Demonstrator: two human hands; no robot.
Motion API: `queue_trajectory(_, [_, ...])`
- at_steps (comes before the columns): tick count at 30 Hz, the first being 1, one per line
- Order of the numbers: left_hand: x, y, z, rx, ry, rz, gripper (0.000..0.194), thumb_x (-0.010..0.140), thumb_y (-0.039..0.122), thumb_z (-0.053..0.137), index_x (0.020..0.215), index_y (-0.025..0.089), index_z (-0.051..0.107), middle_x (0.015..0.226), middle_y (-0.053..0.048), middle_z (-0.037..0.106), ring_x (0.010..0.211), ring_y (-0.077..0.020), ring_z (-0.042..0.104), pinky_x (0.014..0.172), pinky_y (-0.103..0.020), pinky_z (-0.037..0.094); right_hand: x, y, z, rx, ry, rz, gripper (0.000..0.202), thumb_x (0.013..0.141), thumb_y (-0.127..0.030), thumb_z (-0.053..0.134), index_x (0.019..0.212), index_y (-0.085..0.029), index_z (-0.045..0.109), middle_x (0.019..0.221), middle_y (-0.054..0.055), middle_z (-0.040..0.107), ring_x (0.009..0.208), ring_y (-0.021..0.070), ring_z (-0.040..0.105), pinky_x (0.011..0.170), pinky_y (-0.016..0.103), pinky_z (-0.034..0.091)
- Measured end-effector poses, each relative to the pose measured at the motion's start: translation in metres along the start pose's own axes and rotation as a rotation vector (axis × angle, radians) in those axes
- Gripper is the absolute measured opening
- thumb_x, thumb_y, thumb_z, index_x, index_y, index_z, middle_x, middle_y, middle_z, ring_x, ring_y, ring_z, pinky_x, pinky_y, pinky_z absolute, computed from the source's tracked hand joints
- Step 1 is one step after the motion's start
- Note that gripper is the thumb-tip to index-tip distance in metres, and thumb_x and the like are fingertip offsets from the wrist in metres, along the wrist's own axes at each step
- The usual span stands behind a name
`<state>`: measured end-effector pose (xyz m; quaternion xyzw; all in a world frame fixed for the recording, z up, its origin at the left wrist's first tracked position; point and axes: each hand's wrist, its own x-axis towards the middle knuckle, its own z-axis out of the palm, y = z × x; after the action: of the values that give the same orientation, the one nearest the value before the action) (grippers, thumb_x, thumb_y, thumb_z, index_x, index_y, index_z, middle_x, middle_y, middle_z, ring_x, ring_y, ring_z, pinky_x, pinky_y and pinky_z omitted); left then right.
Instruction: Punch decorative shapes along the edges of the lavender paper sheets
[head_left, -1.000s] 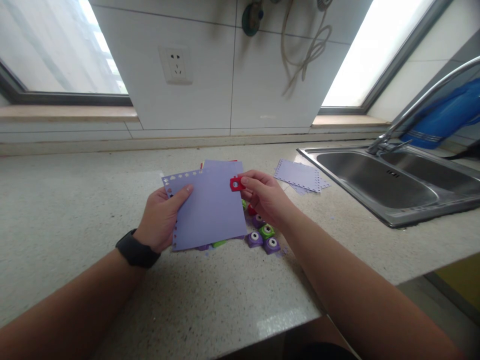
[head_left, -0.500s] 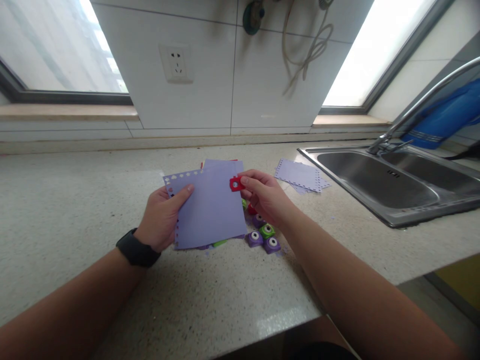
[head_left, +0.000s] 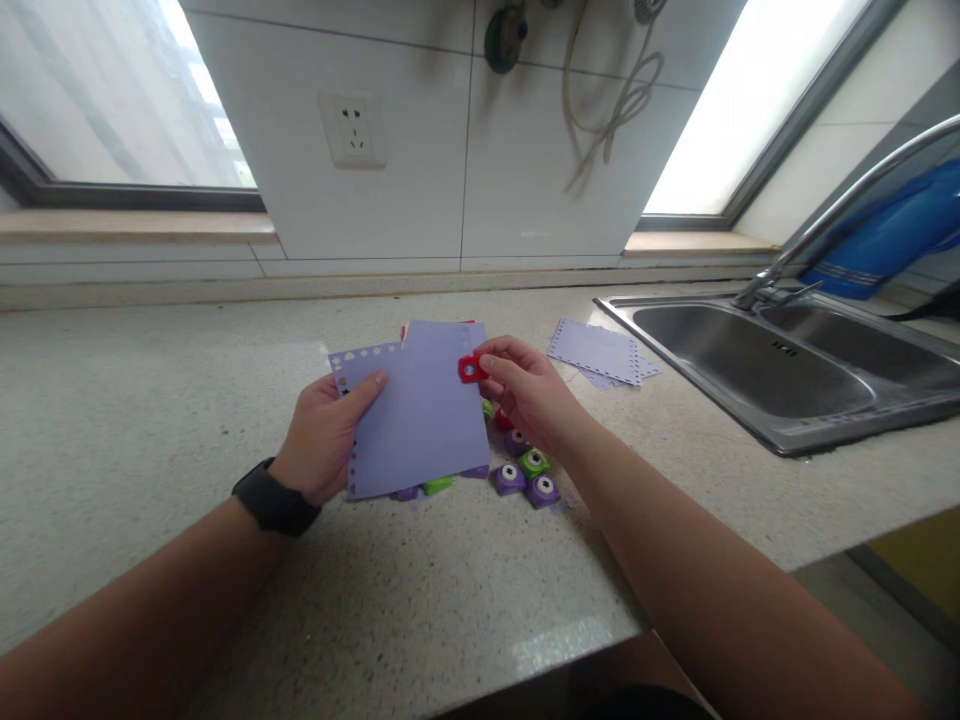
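Note:
A purple sheet of paper [head_left: 420,420] is pinched at its left side by my left hand [head_left: 322,435], thumb on top. Small shaped holes run along the sheet's top left and left edges. My right hand [head_left: 525,385] grips a small red craft punch [head_left: 470,369] at the sheet's right edge, near the upper corner. Below that hand, several punches lie on the counter, among them a green one [head_left: 534,462] and a purple one [head_left: 544,490]. Others, partly hidden, show under the sheet's lower edge. Another purple sheet appears behind the held one.
Purple sheets with punched edges [head_left: 596,350] lie on the speckled counter [head_left: 187,400], left of a steel sink [head_left: 720,360] with a faucet [head_left: 817,220]. Small purple scraps are scattered near the punches. A wall socket [head_left: 354,130] is above.
The held sheet's lower right edge has shifted slightly up and left, showing more of the punches beneath. Both hands keep their holds, almost in place.

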<state>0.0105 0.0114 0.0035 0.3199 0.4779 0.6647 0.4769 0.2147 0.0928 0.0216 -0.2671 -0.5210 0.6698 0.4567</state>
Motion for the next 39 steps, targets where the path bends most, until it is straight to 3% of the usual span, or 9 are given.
queue_trajectory(9, [0.0000, -0.0002, -0.0006, 0.003, -0.005, -0.024, 0.039, 0.077, 0.037, 0.085, 0.106, 0.014, 0.076, 0.094, -0.011, 0.080, 0.075, -0.0243, 0.076, 0.075, -0.042, 0.065, 0.0034, 0.0053, -0.0038, 0.003, -0.031, -0.041, 0.022, 0.082, -0.028, 0.078, 0.096, -0.026, 0.062, 0.089, -0.003, 0.070, 0.076, 0.0119, 0.066, 0.067, 0.025, 0.049])
queue_trajectory(15, [0.0002, -0.0004, -0.0005, 0.004, -0.003, -0.029, 0.040, 0.076, 0.037, 0.085, 0.107, 0.013, 0.076, 0.095, -0.012, 0.080, 0.074, -0.0248, 0.076, 0.073, -0.042, 0.066, 0.0040, 0.0062, -0.0040, -0.065, -0.065, -0.090, 0.019, 0.085, -0.030, 0.074, 0.089, -0.026, 0.056, 0.083, -0.005, 0.068, 0.067, 0.0098, 0.059, 0.062, 0.024, 0.046])
queue_trajectory(24, [0.0011, -0.0010, -0.0005, -0.015, 0.003, -0.031, 0.035, 0.079, 0.034, 0.083, 0.106, 0.014, 0.076, 0.092, -0.009, 0.081, 0.072, -0.0223, 0.075, 0.075, -0.040, 0.065, 0.0043, 0.0059, -0.0046, -0.123, -0.103, -0.108, 0.008, 0.089, -0.025, 0.067, 0.092, -0.026, 0.059, 0.088, -0.003, 0.068, 0.073, 0.0114, 0.061, 0.070, 0.027, 0.049])
queue_trajectory(30, [0.0007, 0.0012, -0.0003, -0.033, 0.016, -0.056, 0.034, 0.079, 0.032, 0.082, 0.106, 0.014, 0.075, 0.087, -0.007, 0.080, 0.067, -0.0212, 0.074, 0.070, -0.038, 0.066, 0.0000, 0.0000, -0.0041, -0.233, -0.139, -0.118, 0.026, 0.079, -0.014, 0.065, 0.099, -0.028, 0.057, 0.104, 0.000, 0.067, 0.083, 0.0148, 0.063, 0.078, 0.033, 0.053])
queue_trajectory(39, [0.0011, 0.0008, -0.0001, -0.039, 0.022, -0.101, 0.033, 0.076, 0.031, 0.083, 0.102, 0.014, 0.074, 0.084, -0.008, 0.080, 0.067, -0.0228, 0.075, 0.062, -0.035, 0.065, -0.0001, 0.0052, -0.0038, -0.383, -0.142, -0.223, 0.027, 0.085, -0.020, 0.068, 0.107, -0.026, 0.053, 0.107, 0.003, 0.067, 0.090, 0.0159, 0.065, 0.080, 0.034, 0.054])
